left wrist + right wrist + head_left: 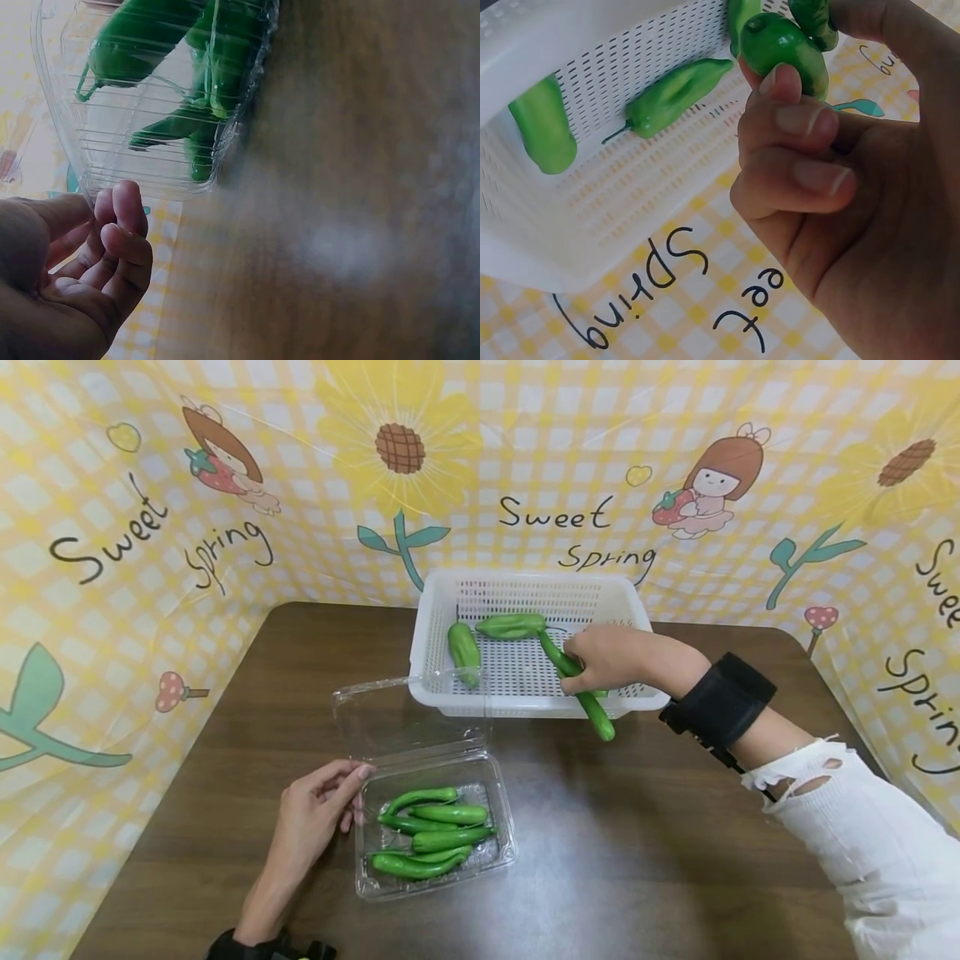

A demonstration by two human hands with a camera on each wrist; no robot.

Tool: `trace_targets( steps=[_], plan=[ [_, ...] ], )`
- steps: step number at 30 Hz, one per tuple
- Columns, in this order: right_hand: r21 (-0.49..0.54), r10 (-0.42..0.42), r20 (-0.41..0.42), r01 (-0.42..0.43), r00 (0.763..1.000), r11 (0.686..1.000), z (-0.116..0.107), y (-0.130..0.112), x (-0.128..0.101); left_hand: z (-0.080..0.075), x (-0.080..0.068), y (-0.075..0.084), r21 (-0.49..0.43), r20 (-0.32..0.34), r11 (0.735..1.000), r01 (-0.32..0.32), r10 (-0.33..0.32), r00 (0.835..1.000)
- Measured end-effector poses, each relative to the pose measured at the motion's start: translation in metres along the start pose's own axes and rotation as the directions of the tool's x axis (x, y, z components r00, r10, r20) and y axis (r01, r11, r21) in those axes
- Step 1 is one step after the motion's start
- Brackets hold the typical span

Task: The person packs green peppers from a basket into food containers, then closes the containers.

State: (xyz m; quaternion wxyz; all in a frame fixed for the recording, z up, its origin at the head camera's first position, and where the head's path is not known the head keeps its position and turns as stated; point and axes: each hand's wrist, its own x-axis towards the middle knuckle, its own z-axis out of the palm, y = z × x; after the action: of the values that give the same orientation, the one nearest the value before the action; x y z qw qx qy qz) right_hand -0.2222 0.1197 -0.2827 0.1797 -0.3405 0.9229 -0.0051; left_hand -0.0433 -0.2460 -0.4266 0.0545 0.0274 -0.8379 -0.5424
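My right hand [579, 681] [810, 56] grips a long green pepper [600, 718] [784, 41] over the front right rim of a white slotted basket [525, 581] [592, 45]. Two more green peppers [464, 652] [512, 625] lie inside the basket. Nearer me stands a clear plastic clamshell box [504, 853] [112, 161] with its lid [405, 718] folded back. It holds several green peppers [442, 831] [195, 112]. My left hand [348, 785] [112, 225] rests at the box's left corner, fingers loosely curled and holding nothing.
Everything sits on a dark brown wooden table [637, 827]. A yellow checked "Sweet Spring" backdrop [555, 460] closes in the back and both sides. My right forearm wears a black strap [720, 702].
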Motion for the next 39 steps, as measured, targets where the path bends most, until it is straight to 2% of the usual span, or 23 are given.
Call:
trace_targets(
  steps=[8, 18, 24, 33, 39],
  plan=[
    [-0.008, -0.046, -0.017, 0.046, 0.999, 0.999, 0.003, -0.013, -0.014, -0.001, -0.001, 0.001, 0.002, -0.001, 1.000, 0.003, -0.003, 1.000],
    [-0.010, -0.110, -0.044, 0.109, 0.993, 0.994, 0.005, -0.038, -0.030, -0.001, -0.001, 0.002, 0.005, -0.002, 1.000, 0.019, -0.019, 1.000],
    [-0.009, -0.146, -0.070, 0.146, 0.987, 0.989, 0.007, -0.053, -0.038, -0.001, 0.000, 0.003, 0.019, -0.002, 1.000, 0.008, -0.008, 1.000],
    [-0.023, -0.254, -0.098, 0.253, 0.962, 0.967, 0.015, -0.072, -0.039, 0.000, -0.001, 0.004, 0.042, -0.008, 0.999, 0.000, 0.001, 1.000],
    [-0.043, -0.269, -0.098, 0.266, 0.958, 0.963, 0.020, -0.080, -0.039, 0.000, -0.001, 0.003, 0.033, -0.006, 0.999, 0.001, -0.001, 1.000]
  ],
)
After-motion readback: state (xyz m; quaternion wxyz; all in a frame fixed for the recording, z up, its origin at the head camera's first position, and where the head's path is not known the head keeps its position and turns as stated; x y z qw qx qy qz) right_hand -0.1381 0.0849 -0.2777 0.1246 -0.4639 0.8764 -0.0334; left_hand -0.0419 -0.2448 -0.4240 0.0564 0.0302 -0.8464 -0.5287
